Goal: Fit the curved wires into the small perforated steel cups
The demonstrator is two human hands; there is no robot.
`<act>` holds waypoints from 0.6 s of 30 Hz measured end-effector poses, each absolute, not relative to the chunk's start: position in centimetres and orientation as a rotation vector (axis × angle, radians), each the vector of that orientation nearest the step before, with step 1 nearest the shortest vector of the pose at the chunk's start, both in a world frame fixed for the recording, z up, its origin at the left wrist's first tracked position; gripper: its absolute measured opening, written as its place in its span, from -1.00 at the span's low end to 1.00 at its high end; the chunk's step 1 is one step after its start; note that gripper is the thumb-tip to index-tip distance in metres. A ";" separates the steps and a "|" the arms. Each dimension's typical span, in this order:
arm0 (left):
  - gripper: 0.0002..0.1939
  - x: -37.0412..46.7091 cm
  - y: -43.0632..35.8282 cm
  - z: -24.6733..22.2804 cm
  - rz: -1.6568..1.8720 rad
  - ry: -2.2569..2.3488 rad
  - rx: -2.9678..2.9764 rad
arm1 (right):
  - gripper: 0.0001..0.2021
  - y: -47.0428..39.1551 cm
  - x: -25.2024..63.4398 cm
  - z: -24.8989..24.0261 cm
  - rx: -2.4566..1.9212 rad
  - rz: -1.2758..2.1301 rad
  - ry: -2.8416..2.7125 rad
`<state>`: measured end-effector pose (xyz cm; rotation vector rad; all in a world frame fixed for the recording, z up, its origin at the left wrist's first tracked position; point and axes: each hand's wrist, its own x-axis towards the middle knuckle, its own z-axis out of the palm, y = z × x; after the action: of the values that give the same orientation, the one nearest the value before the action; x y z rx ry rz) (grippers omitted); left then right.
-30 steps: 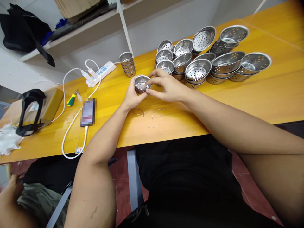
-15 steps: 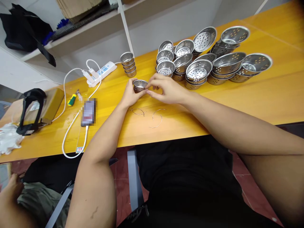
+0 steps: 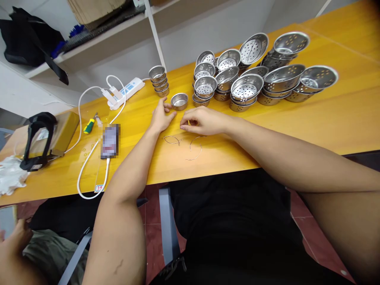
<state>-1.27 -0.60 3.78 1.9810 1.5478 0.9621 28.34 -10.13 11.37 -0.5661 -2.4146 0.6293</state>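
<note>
A small steel cup (image 3: pixel 179 101) stands upright on the yellow table (image 3: pixel 142 166), just beyond both hands. My left hand (image 3: pixel 162 116) is beside it on the left, fingers apart, holding nothing. To the right and nearer me, my right hand (image 3: pixel 196 120) has its thumb and fingertips pressed together; anything between them is too small to make out. Thin curved wires (image 3: pixel 172 139) lie on the table in front of the hands. A stack of small perforated cups (image 3: pixel 159 81) is behind the single cup. Many more perforated steel cups (image 3: pixel 246 89) stand in stacks at the right.
A white power strip (image 3: pixel 127 93) with cables, a phone (image 3: pixel 109 141) and a green-yellow screwdriver (image 3: pixel 89 125) are on the left. Farther left sit a box (image 3: pixel 67 132) and a black frame (image 3: pixel 38 140). Another person's hand (image 3: pixel 19 233) shows at lower left.
Both hands have come off the small cup, which now stands alone slightly farther away. My left hand has opened; my right hand has drawn back toward me.
</note>
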 end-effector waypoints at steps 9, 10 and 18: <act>0.05 -3.8 1.1 3.2 1.218 1.511 1.960 | -0.75 -10.1 28.4 11.3 -0.594 0.660 -2.415; 0.08 -3.7 0.9 3.4 1.221 1.524 1.912 | -0.75 -10.1 28.4 11.3 -0.598 0.664 -2.415; 0.34 -2.6 3.2 7.7 1.088 1.752 1.513 | -0.76 -9.7 27.9 11.1 -0.640 0.690 -2.445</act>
<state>-2.58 3.15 7.67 1.5128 1.7518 1.0883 27.92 -9.71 11.11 -0.6401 -2.4449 0.6904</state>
